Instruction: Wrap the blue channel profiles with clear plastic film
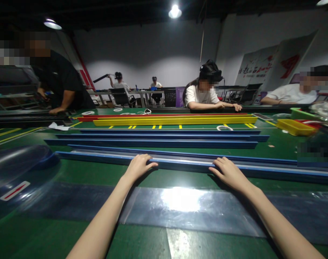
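Note:
A long blue channel strip (184, 162) lies across the green table in front of me, with a pale inner face showing along its length. My left hand (139, 166) rests on its near wall left of the middle, fingers over the top edge and thumb along the near side. Further right, my right hand (228, 171) has the same wall between its fingers and thumb. Nearer to me, a clear plastic sheet (220, 212) is spread flat under my forearms, shining under the lamp. At the left it runs up to a roll of clear plastic (20, 172) bearing a red-arrow label.
Behind the strip lie more blue channels (158, 143), then a yellow channel (174, 121) and a red one. A yellow tray (295, 127) stands at the right. White rings (224, 128) are scattered about. A co-worker (204, 90) leans on the far side; another person stands at the left.

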Motion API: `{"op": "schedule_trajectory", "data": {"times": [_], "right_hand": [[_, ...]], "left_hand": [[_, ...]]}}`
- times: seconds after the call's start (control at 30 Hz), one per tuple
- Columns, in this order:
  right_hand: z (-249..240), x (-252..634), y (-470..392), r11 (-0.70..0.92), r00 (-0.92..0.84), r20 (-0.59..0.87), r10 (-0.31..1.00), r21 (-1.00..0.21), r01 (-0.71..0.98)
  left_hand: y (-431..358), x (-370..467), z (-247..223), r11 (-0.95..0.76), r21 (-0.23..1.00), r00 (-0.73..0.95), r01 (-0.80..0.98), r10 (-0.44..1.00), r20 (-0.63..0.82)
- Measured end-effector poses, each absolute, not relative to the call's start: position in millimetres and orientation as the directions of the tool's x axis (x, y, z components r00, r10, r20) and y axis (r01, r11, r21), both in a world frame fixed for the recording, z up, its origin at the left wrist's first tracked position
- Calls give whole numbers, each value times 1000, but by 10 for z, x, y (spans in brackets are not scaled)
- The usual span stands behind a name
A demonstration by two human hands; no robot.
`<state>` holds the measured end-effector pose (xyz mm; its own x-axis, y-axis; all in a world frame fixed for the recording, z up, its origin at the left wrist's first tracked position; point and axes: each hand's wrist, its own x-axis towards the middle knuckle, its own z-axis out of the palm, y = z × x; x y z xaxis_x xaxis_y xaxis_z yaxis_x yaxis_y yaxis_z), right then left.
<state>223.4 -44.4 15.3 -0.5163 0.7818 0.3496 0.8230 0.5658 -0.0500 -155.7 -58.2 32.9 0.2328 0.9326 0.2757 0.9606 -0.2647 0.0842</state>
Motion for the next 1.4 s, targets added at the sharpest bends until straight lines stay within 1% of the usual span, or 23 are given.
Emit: {"op": "schedule_trajectory", "data": {"times": [0.13,0.3,0.47,0.67,1.07,1.23,1.4], "right_hand": [[149,2235,-443,567,-515,355,780,-52,822],[146,2236,-444,558,-514,341,787,-38,829],[148,2234,-448,557,-520,327,789,-25,830],[139,2230,-450,565,-513,367,776,-43,824],[138,2227,-462,561,-508,370,778,-44,827],[145,2224,-466,556,-509,356,784,-37,830],[150,2219,-475,558,-505,373,778,-42,829]], "left_hand": [[-579,-1556,343,-255,107,219,961,938,268],[-561,-1565,355,-251,86,226,964,948,226],[-560,-1559,372,-247,76,226,966,950,216],[-570,-1553,396,-241,67,224,968,955,195],[-563,-1571,350,-223,92,198,970,954,226],[-570,-1572,335,-247,72,222,966,941,257],[-563,-1575,326,-255,84,226,963,938,263]]}}
